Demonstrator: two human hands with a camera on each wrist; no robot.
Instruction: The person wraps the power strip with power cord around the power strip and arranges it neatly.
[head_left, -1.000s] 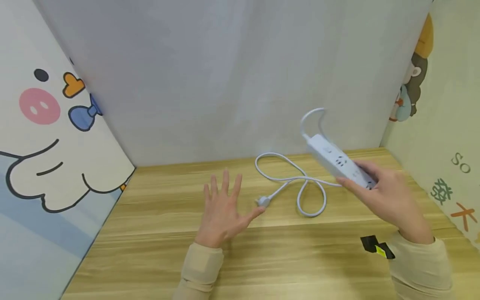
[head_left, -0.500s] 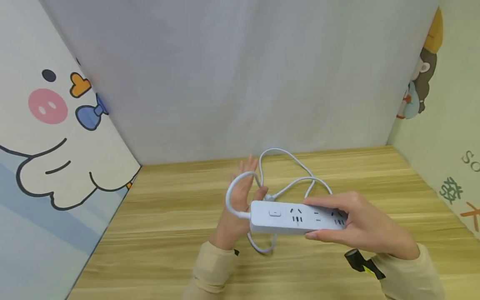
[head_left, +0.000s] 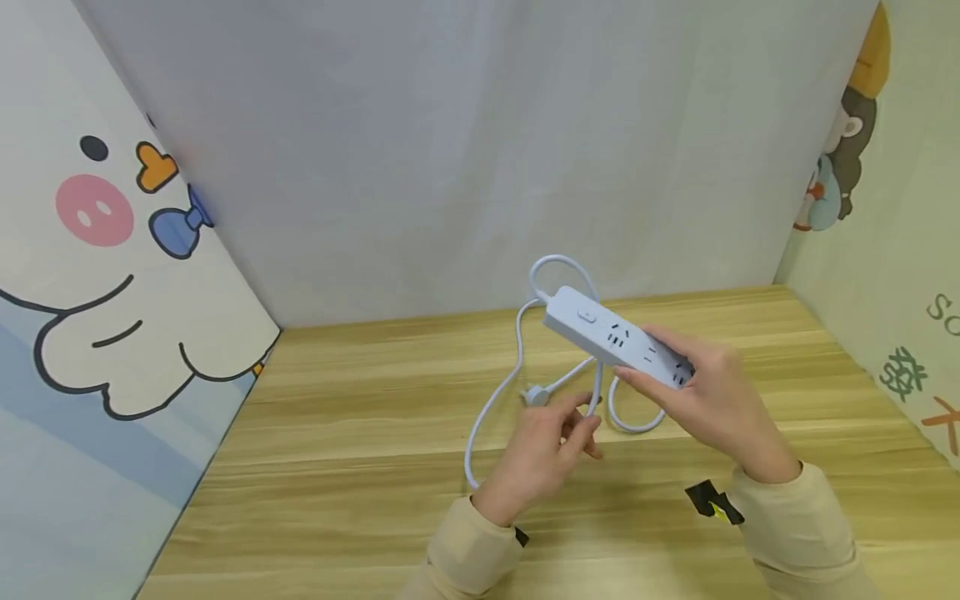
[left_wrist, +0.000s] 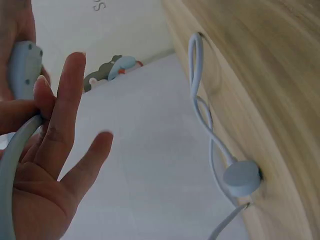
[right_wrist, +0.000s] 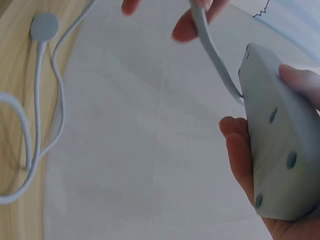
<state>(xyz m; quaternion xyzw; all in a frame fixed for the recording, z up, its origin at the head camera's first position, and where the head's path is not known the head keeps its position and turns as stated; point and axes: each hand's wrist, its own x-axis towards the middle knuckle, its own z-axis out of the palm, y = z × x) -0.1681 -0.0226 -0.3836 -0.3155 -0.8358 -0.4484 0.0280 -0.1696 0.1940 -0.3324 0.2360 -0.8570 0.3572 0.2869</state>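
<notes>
A white, boxy power strip (head_left: 603, 334) with dark socket slots tilts above the yellowish wood-grain table (head_left: 337, 467), gripped by the right hand (head_left: 720, 402), whose fingers hide its near end. The left hand (head_left: 536, 454) pinches its white round cord (head_left: 519, 342), which runs out of sight behind that wrist. Beyond the left fingers lies a rounded white plug (head_left: 536, 396), prongs indistinct.

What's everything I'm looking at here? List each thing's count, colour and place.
table: one, light wood, below
power strip: one, white, held above the table
cord: one, white, looping from power strip to table
plug: one, white, on the table
backdrop: one, pale grey, behind the table
bird panel: one, mostly white, left
lettered panel: one, pale green, right
dark pieces: two, black, low in view
sleeves: two, beige, at the bottom
left hand: one, bare, pinching the cord
right hand: one, bare, gripping the power strip
</notes>
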